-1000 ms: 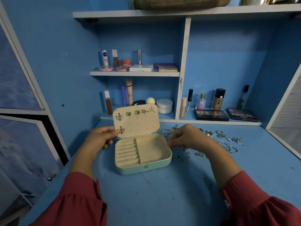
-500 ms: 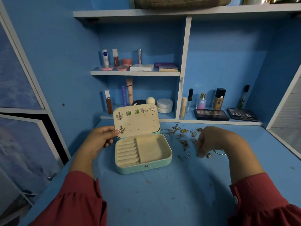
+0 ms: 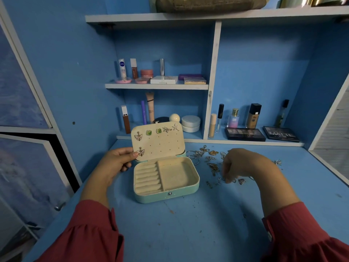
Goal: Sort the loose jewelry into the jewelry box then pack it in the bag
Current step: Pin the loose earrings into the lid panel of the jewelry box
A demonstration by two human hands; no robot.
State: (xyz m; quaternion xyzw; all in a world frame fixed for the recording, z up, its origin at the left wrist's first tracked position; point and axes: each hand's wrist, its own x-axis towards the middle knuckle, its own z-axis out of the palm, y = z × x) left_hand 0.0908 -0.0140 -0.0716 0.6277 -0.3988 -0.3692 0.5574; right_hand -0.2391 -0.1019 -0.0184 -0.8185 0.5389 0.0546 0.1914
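Six earrings are pinned in the raised cream lid (image 3: pixel 157 140) of the mint-green rectangular jewelry box (image 3: pixel 166 179), set toward the blue worktop's (image 3: pixel 188 227) far edge. The lid's edge is gripped by the left hand (image 3: pixel 115 164). The right hand (image 3: pixel 243 165), fingers curled down, touches the scattered loose metal jewelry (image 3: pixel 212 159); any pinch is hidden.
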